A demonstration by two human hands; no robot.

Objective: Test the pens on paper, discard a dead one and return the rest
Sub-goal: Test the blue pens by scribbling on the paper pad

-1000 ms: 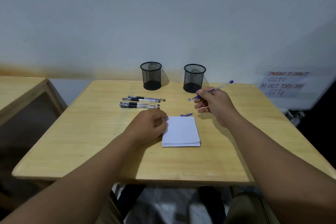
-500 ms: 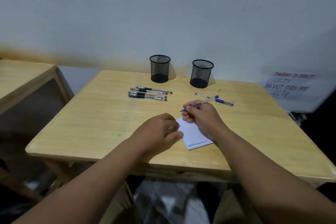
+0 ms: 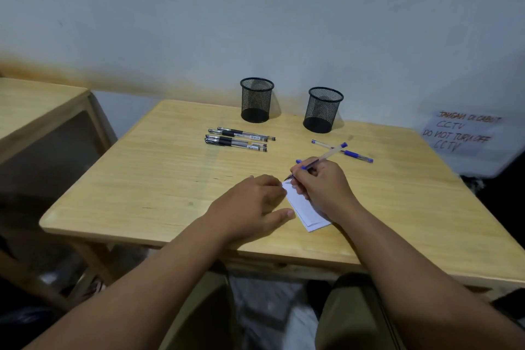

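Observation:
My right hand grips a blue pen with its tip down at the top corner of a small white paper pad. My left hand lies flat on the pad's left edge, fingers spread, holding nothing. A second blue pen lies on the table behind my right hand, and a small blue cap shows near my knuckles. Several black pens lie side by side at mid-table. Two black mesh pen cups, one on the left and one on the right, stand at the far edge.
The wooden table reaches the wall behind the cups. Another wooden table stands to the left across a gap. A handwritten paper sign hangs on the wall at right. My knees show under the near edge.
My right hand came down from in front of the right cup and set the blue pen's tip on the pad. The pad now sits skewed, and my view has shifted left.

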